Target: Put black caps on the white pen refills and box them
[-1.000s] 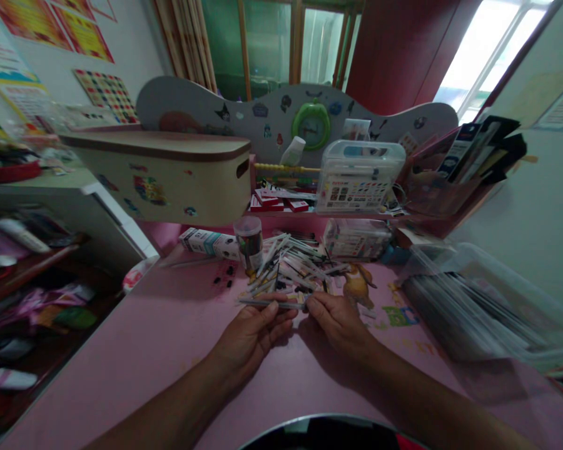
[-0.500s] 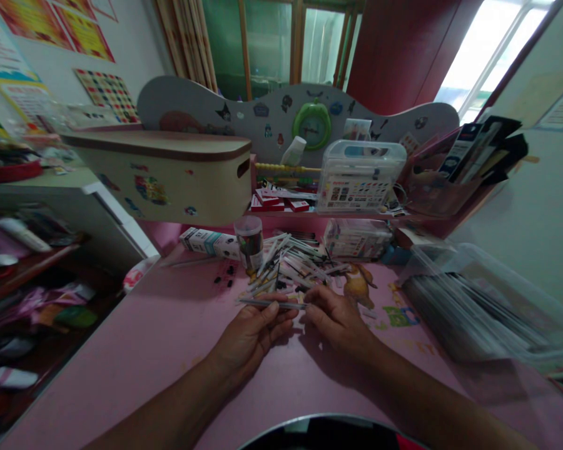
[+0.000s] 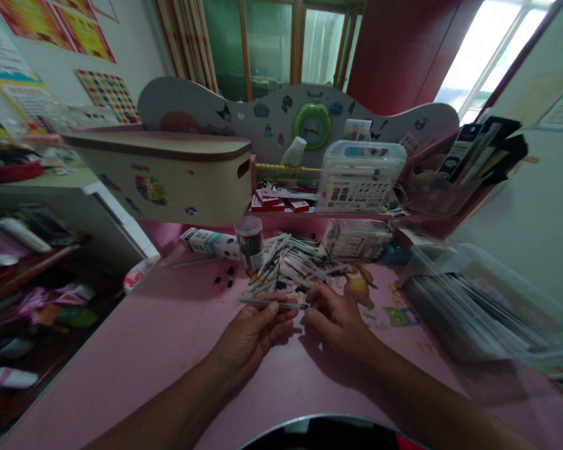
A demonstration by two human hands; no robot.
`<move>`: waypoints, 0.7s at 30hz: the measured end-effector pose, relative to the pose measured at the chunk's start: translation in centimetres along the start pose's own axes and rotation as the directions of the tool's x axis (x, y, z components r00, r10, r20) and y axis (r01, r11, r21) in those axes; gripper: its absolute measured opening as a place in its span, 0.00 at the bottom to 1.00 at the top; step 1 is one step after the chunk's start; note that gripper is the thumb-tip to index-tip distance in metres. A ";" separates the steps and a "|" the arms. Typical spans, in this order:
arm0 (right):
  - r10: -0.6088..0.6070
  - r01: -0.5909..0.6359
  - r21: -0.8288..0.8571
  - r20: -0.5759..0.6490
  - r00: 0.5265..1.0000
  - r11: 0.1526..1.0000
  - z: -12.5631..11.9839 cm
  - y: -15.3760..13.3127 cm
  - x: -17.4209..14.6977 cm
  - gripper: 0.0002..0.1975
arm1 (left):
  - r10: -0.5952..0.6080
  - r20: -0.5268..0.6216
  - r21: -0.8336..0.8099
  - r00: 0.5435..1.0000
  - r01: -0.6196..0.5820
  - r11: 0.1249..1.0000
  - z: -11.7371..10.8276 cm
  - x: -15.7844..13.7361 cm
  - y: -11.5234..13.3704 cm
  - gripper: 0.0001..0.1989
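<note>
A cluttered pink surface [image 3: 169,337] is seen under a shelf of boxes and a green clock [image 3: 312,126]. At ten o'clock from the hands a small clear jar [image 3: 249,241] is stood upright. A thin pen [image 3: 272,304] is kept level, pinched by the left hand [image 3: 251,334], its fingers pressed together; its right end is nipped by the right hand [image 3: 335,319]. At twelve o'clock a loose pile of pens [image 3: 291,265] is left within reach.

Left hand [image 3: 256,334] and right hand [image 3: 338,319] pinch a thin pen [image 3: 272,304] between them, apparently at both ends, above the pink surface [image 3: 169,337], just before a pen pile [image 3: 291,265].
</note>
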State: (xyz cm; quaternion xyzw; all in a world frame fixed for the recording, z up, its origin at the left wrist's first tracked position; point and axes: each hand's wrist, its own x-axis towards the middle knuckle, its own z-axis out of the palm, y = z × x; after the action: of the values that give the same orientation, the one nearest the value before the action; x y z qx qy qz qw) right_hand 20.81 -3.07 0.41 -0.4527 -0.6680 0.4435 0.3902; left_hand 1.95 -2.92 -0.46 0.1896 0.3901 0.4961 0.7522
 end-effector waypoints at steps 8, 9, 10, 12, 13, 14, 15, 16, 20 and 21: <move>-0.115 0.114 -0.127 0.001 0.993 0.985 -0.1 -0.2 -0.1 0.08 | 0.010 0.027 0.014 1.000 -0.011 1.000 -0.1 0.0 -0.2 0.05; -0.133 0.133 -0.153 0.008 0.991 0.979 0.0 -0.2 -0.2 0.08 | 0.010 0.033 0.016 0.999 -0.011 1.000 -0.2 0.0 -0.2 0.05; -0.143 0.143 -0.174 0.015 0.990 0.974 0.0 -0.1 -0.2 0.09 | 0.012 0.040 0.018 0.999 -0.013 1.000 -0.2 0.0 -0.2 0.04; -0.139 0.140 -0.176 0.019 0.990 0.974 0.0 0.1 -0.3 0.09 | 0.017 0.057 0.021 0.998 -0.018 1.000 -0.3 0.1 -0.3 0.05; -0.125 0.127 -0.140 0.019 0.992 0.982 0.0 0.3 -0.3 0.08 | 0.021 0.066 0.022 0.998 -0.022 1.000 -0.4 0.1 -0.3 0.05; -0.106 0.107 -0.086 0.017 0.994 0.991 0.0 0.4 -0.3 0.07 | 0.024 0.075 0.024 0.997 -0.026 0.999 -0.4 0.1 -0.3 0.05; -0.079 0.079 -0.021 0.020 0.997 0.997 0.1 0.6 -0.3 0.07 | 0.026 0.079 0.026 0.997 -0.028 0.999 -0.4 0.1 -0.3 0.06; -0.041 0.040 0.048 0.029 0.999 0.998 0.1 0.8 -0.3 0.08 | 0.025 0.082 0.029 0.996 -0.027 0.999 -0.4 0.1 -0.2 0.06; 0.140 -0.175 0.286 0.137 0.981 0.942 1.1 1.5 -0.4 0.14 | 0.023 0.089 0.044 0.996 -0.027 0.999 -0.4 0.1 -0.2 0.08; 0.184 -0.237 0.367 0.173 0.967 0.899 1.4 1.5 -0.4 0.14 | 0.022 0.093 0.045 0.995 -0.026 0.999 -0.4 0.1 -0.2 0.09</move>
State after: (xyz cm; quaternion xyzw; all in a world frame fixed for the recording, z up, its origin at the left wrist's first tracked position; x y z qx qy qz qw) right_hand 20.08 -3.51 -1.50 -0.4059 -0.5396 0.6351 0.3752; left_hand 1.77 -3.00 -0.89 0.2343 0.3637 0.4868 0.7588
